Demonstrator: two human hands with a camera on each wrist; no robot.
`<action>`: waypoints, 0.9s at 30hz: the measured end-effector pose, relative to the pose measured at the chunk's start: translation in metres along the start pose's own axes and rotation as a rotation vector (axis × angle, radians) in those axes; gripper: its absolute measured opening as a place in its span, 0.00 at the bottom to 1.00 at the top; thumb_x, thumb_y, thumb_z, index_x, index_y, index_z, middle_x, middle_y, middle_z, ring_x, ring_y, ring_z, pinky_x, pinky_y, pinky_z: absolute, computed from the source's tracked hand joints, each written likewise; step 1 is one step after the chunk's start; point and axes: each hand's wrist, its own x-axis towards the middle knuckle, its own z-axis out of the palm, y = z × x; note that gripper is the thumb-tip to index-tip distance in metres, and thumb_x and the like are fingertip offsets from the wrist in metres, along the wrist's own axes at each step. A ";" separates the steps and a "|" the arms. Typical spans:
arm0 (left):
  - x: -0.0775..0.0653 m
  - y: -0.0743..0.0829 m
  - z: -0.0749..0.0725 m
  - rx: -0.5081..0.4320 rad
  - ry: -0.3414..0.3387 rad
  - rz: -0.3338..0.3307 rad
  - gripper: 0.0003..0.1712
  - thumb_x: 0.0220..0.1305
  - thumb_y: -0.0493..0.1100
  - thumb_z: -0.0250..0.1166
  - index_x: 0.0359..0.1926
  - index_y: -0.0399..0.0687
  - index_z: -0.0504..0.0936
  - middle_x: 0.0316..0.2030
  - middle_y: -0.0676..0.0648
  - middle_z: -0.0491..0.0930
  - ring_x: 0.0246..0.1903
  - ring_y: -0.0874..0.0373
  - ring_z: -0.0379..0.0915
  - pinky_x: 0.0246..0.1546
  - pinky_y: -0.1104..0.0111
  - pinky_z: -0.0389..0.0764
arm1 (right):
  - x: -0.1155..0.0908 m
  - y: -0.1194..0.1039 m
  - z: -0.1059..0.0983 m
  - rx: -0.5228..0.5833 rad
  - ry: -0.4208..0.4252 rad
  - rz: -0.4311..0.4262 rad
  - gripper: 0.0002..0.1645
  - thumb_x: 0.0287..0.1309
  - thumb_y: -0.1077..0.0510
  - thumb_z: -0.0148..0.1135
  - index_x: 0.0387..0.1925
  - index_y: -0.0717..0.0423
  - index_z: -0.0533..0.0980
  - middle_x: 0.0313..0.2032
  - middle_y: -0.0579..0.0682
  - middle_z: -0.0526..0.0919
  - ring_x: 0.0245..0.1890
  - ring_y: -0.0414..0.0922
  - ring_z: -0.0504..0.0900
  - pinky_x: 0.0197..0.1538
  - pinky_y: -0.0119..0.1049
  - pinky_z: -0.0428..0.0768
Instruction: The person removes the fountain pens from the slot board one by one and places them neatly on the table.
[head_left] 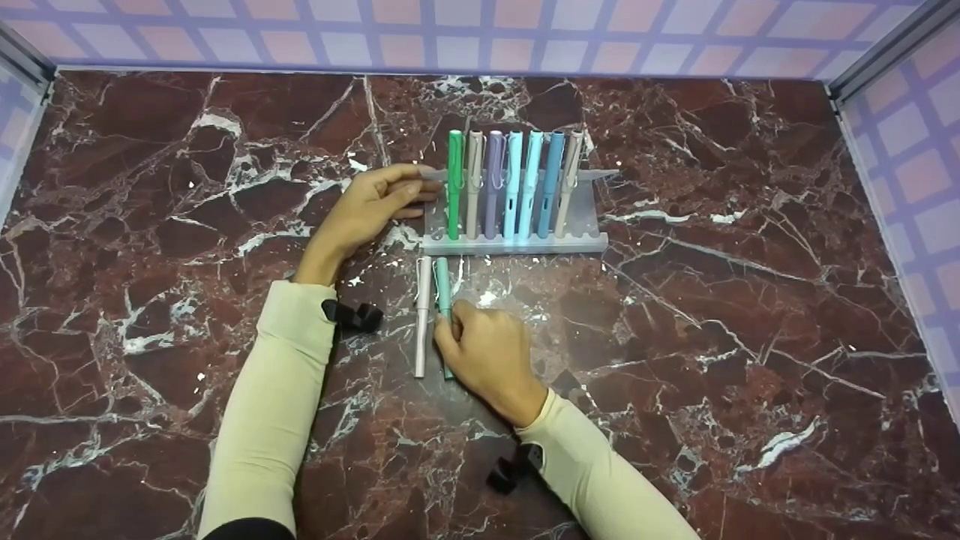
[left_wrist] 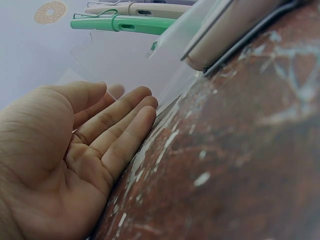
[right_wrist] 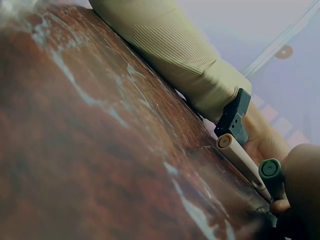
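My right hand (head_left: 491, 356) grips a teal pen (head_left: 442, 281) around its lower half, just in front of the rack. Beside it on the left lies a pale pink pen (head_left: 422, 319), almost parallel on the marbled tabletop. Seen from the right wrist, the teal pen's round end (right_wrist: 270, 168) pokes out by the fingers. At the left side of a clear pen rack (head_left: 587, 244), my left hand (head_left: 365, 210) rests with loosely bent fingers, its fingertips right at the rack's edge. Nothing lies in that palm in the left wrist view.
Several pens stand side by side in the rack: a green pen (head_left: 454, 187) at the left end, then beige, a purple pen (head_left: 494, 187), light blue ones, a darker blue pen (head_left: 551, 187) and another beige pen (head_left: 570, 187). Checked walls (head_left: 517, 37) enclose the back and sides.
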 end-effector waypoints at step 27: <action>-0.001 0.000 -0.001 -0.001 -0.003 0.009 0.19 0.77 0.39 0.53 0.64 0.40 0.74 0.62 0.37 0.77 0.61 0.46 0.75 0.61 0.60 0.81 | 0.000 -0.001 -0.001 -0.031 0.005 -0.041 0.28 0.63 0.50 0.60 0.09 0.46 0.63 0.08 0.36 0.55 0.11 0.36 0.59 0.13 0.30 0.62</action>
